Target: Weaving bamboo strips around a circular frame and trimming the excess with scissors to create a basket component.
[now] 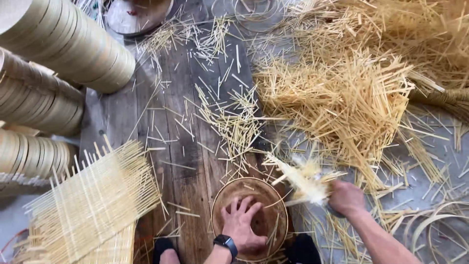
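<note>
Left hand (240, 226) spread flat inside hoop (249, 218); right hand (346, 197), just right of hoop, clenches sticks (304, 179); loose bunch may scatter.

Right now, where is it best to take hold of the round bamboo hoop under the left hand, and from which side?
Probably at the hoop's bare left rim, coming from above. The left hand presses flat inside it, and the right hand with its bundle of bamboo sticks crowds the right edge. The thin upright wall suits a pinch, thumb inside, fingers outside.
</note>
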